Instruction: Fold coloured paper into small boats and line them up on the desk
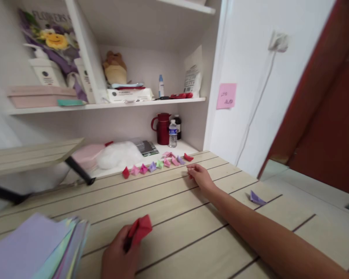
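My left hand (120,250) is closed on a red folded paper boat (142,228), held just above the slatted table at the lower middle. My right hand (200,177) reaches forward over the table, its fingers loosely bent and slightly apart, with nothing visible in them. Just beyond its fingertips a red paper boat (188,157) ends a line of small boats along the table's far edge. Among them are a pink boat (135,169), a purple boat (152,166) and a green boat (159,164). A lone purple boat (257,198) lies right of my right forearm.
A stack of coloured paper (26,244) lies at the lower left, below a small raised stand (31,155) with black legs. Behind the boats, a white shelf unit (139,104) holds a red jug (163,130), a water bottle (173,134) and a plastic bag (119,155).
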The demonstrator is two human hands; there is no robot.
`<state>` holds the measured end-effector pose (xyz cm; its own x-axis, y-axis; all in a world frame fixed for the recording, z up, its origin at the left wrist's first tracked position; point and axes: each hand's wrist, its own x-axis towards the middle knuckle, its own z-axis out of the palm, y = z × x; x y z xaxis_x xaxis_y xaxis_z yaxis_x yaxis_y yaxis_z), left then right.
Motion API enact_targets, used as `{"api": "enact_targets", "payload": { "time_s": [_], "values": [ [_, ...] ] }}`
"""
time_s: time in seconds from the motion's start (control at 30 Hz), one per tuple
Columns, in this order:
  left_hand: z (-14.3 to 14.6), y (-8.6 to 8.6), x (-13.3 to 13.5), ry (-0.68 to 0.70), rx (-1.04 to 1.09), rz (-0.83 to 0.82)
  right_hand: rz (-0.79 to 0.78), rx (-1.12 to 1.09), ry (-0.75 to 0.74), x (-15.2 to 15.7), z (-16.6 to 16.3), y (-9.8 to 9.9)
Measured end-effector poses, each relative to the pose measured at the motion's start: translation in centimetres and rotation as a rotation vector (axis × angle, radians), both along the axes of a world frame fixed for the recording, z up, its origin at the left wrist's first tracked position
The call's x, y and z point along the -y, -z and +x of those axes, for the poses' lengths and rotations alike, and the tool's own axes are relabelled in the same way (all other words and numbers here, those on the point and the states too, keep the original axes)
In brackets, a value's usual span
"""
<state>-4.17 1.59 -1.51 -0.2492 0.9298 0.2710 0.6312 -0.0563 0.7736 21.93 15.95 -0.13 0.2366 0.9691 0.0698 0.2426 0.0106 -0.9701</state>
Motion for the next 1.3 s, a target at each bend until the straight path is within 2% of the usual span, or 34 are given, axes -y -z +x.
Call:
{"api": "enact_targets", "payload": {
  "time_s": [0.13, 0.2, 0.23, 0.3, 0.43, 0.57, 0.67, 0.87, 1.03, 1.17, 1.3],
  "values": [
    [-0.7, -0.2, 0.2, -0.04, -0.117, -0.037, -0.018, -0.072, -0.397, 8.9, -5.5, -0.9],
    [-0.9, -0.5, 0.7, -0.069, -0.16, -0.024, 0.026, -0.072, -0.575, 12.5, -7.5, -1.6],
    [-0.9, -0.6, 1.0, -0.079, -0.178, -0.008, 0.066, -0.056, -0.614, 13.7, -8.2, -1.8],
    [-0.8, -0.6, 1.5, -0.083, -0.209, 0.042, 0.163, 0.012, -0.571, 15.0, -9.3, -2.1],
    [-0.6, -0.1, 1.7, -0.039, -0.212, 0.169, 0.209, -0.019, -0.421, 14.3, -10.0, -1.5],
    [-0.5, 0.5, 0.6, 0.053, -0.106, 0.269, 0.151, -0.216, -0.427, 13.1, -9.5, -0.7],
    [-0.6, 0.7, -0.1, 0.117, 0.004, 0.284, 0.107, -0.316, -0.432, 12.6, -9.1, -0.4],
    [-0.8, 0.6, -0.5, 0.128, 0.16, 0.211, 0.075, -0.277, -0.506, 12.5, -8.8, 0.0],
    [-0.7, 0.1, -0.5, 0.131, 0.236, 0.14, 0.16, -0.175, -0.627, 13.1, -8.7, 0.1],
    [-0.7, -0.7, 0.0, 0.257, 0.321, 0.052, 0.231, -0.163, -0.627, 13.2, -8.6, -0.4],
    [-0.6, -1.0, 0.3, 0.409, 0.438, -0.073, 0.219, -0.186, -0.617, 13.1, -8.7, -0.8]
  ]
}}
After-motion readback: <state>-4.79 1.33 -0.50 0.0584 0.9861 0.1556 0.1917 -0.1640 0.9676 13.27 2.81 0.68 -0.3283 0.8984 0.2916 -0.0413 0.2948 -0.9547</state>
